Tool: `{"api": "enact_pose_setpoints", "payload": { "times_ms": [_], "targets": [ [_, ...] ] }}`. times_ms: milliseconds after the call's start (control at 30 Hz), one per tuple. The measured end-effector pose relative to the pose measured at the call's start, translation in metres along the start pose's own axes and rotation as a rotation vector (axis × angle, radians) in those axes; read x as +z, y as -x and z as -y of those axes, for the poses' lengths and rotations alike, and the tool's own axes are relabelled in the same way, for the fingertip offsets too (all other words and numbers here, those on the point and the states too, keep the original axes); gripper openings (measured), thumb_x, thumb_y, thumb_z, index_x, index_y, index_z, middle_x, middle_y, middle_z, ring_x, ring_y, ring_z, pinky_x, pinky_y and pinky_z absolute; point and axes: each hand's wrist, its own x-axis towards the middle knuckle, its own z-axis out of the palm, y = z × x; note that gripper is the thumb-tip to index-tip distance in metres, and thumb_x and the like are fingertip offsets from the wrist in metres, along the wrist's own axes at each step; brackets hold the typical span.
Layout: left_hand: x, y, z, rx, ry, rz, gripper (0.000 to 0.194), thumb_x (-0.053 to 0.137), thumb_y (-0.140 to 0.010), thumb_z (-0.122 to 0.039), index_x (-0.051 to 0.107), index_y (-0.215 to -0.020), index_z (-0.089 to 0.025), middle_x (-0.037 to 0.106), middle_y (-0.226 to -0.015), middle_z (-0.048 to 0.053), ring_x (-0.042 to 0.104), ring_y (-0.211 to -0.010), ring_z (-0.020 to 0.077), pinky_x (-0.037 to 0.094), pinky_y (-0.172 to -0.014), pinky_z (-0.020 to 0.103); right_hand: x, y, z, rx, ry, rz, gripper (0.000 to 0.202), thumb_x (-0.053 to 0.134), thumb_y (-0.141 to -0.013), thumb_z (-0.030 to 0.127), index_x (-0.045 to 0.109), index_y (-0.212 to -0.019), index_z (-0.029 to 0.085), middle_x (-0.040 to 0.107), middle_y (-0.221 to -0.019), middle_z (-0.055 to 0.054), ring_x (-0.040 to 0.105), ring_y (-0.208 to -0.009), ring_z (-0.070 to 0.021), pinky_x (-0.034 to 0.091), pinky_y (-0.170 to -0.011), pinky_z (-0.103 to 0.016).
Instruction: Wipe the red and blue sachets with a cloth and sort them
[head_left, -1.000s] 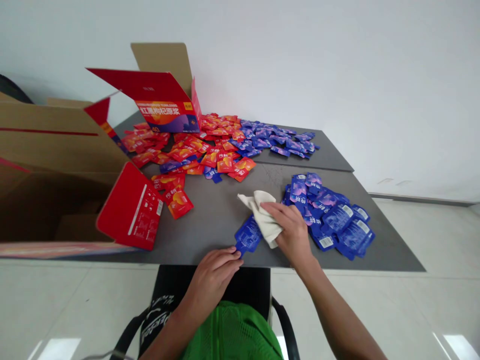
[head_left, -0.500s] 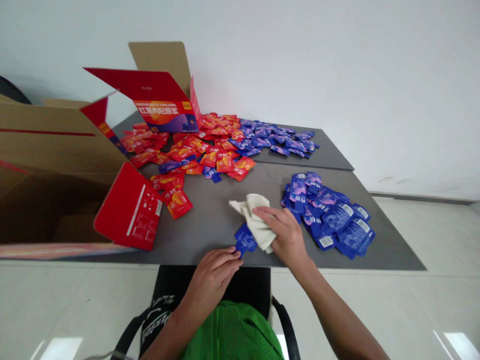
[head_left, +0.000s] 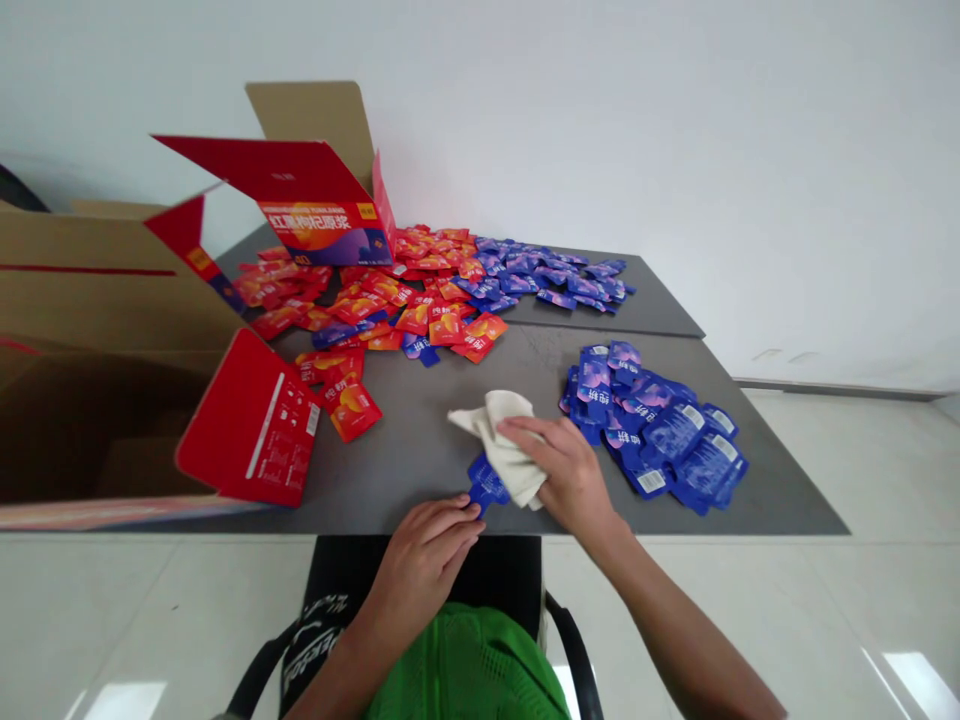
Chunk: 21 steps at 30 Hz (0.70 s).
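Observation:
Near the front edge of the grey table (head_left: pixel 420 430) lies a blue sachet (head_left: pixel 487 480), its narrow end pinched in the fingers of my left hand (head_left: pixel 431 555). My right hand (head_left: pixel 570 465) grips a folded cream cloth (head_left: pixel 506 440), which covers the right part of that sachet. To the right of my right hand is a loose pile of blue sachets (head_left: pixel 645 425), some with white barcode patches. Two red-orange sachets (head_left: pixel 351 408) lie to the left, beyond my left hand.
An open red carton (head_left: pixel 330 235) stands at the back left among scattered red sachets (head_left: pixel 446 325). More blue sachets (head_left: pixel 555 270) lie at the back. A large open box (head_left: pixel 255 430) takes up the left end. A chair armrest (head_left: pixel 574 650) is below the table.
The cloth in my right hand has shifted slightly to the left over the blue sachet. My left hand keeps its hold on the narrow end. The view has turned a little.

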Motion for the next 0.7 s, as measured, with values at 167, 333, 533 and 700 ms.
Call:
{"api": "enact_pose_setpoints", "payload": {
  "times_ms": [167, 333, 533, 700],
  "targets": [
    [-0.002, -0.002, -0.001, -0.014, -0.006, 0.032, 0.02, 0.06, -0.1, -0.015, 0.076, -0.109, -0.023, 0.079, -0.107, 0.005, 0.073, -0.102, 0.0248, 0.059, -0.09, 0.044, 0.02, 0.021, 0.018, -0.093, -0.11, 0.2, 0.049, 0.062, -0.098, 0.012, 0.064, -0.142, 0.033, 0.073, -0.134, -0.004, 0.068, -0.103, -0.0225, 0.054, -0.089, -0.037],
    [0.001, -0.001, 0.001, 0.012, 0.009, -0.025, 0.018, 0.063, -0.1, -0.016, 0.075, -0.112, -0.023, 0.079, -0.114, 0.004, 0.072, -0.112, 0.0239, 0.058, -0.095, 0.042, 0.009, -0.004, -0.04, 0.088, 0.066, 0.047, 0.049, 0.063, -0.094, 0.006, 0.069, -0.138, 0.026, 0.075, -0.128, -0.009, 0.068, -0.099, -0.026, 0.054, -0.086, -0.04],
    [-0.001, -0.001, -0.001, 0.009, -0.011, -0.01, 0.018, 0.06, -0.101, -0.017, 0.076, -0.108, -0.022, 0.079, -0.108, 0.005, 0.072, -0.105, 0.0244, 0.058, -0.092, 0.042, 0.002, 0.01, 0.014, -0.036, -0.034, 0.059, 0.053, 0.061, -0.097, 0.009, 0.061, -0.145, 0.03, 0.07, -0.138, -0.006, 0.068, -0.107, -0.0251, 0.052, -0.088, -0.039],
    [-0.002, -0.002, 0.0, -0.004, -0.018, 0.03, 0.018, 0.059, -0.102, -0.017, 0.076, -0.106, -0.021, 0.079, -0.107, 0.006, 0.072, -0.103, 0.0251, 0.058, -0.091, 0.043, 0.021, 0.022, 0.019, -0.064, -0.119, 0.188, 0.051, 0.065, -0.094, 0.008, 0.065, -0.14, 0.029, 0.073, -0.133, -0.004, 0.068, -0.102, -0.0235, 0.054, -0.088, -0.037]
  ]
}}
